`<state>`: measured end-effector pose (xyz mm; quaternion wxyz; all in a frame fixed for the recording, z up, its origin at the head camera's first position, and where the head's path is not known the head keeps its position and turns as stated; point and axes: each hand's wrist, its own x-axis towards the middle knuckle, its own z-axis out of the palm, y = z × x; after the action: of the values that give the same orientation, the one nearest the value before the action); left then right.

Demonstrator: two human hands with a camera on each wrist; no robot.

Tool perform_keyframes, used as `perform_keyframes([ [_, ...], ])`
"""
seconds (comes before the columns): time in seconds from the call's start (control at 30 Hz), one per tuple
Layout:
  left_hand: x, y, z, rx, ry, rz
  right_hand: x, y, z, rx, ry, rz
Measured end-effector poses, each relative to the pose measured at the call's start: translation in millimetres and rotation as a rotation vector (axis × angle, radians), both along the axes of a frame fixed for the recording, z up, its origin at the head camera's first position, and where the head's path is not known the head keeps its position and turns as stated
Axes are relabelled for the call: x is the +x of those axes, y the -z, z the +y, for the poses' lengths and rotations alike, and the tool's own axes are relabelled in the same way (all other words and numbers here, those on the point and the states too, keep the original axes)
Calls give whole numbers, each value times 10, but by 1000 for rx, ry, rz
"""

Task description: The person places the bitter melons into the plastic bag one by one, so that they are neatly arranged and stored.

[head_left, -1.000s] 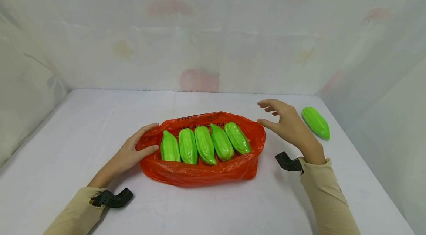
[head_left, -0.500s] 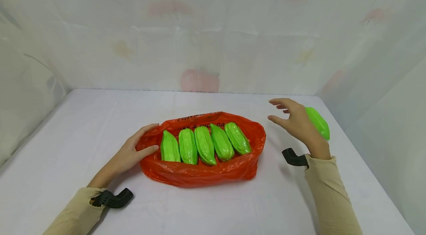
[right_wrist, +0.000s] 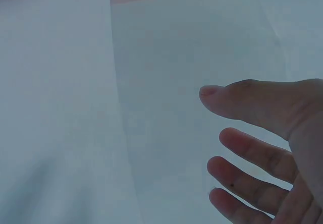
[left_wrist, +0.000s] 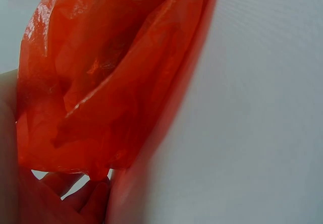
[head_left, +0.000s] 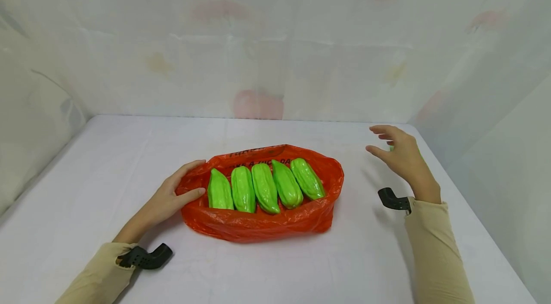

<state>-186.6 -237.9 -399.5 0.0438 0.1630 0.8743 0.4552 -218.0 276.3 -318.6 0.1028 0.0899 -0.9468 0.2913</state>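
A red plastic bag (head_left: 258,228) lies mid-table with its mouth spread wide. Inside it, several glossy, ridged green fruits (head_left: 264,188), long and tapered, lie side by side in a row. My left hand (head_left: 165,199) holds the bag's left end, thumb over the rim and fingers around the outside; the left wrist view shows the fingers partly behind the red film (left_wrist: 116,82). Off to the right, my right hand (head_left: 402,158) hovers with thumb and fingers apart, holding nothing. Only a sliver of another green fruit (head_left: 391,147) shows behind it.
The white-covered table (head_left: 275,270) ends at a patterned curtain (head_left: 258,65) at the back and another at each side. Black wrist mounts (head_left: 148,256) stick out from both sleeves. Dark lettering runs along the bag's inner back wall.
My right hand has moved rightward from beside the bag, until it covers nearly all of the lone green fruit. The left hand, the bag and its fruits have stayed put.
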Motion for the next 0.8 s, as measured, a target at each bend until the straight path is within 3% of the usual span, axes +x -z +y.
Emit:
perform_keyframes([
  [0.23,-1,4,-6,-13,-3,2,-13,71,156,-5,64,9],
  [0.43,-2,8,-12,-9,-4,6,-41,169,251,-42,59,56],
  [0.8,-4,12,-19,-8,0,2,-65,338,440,-55,154,41],
])
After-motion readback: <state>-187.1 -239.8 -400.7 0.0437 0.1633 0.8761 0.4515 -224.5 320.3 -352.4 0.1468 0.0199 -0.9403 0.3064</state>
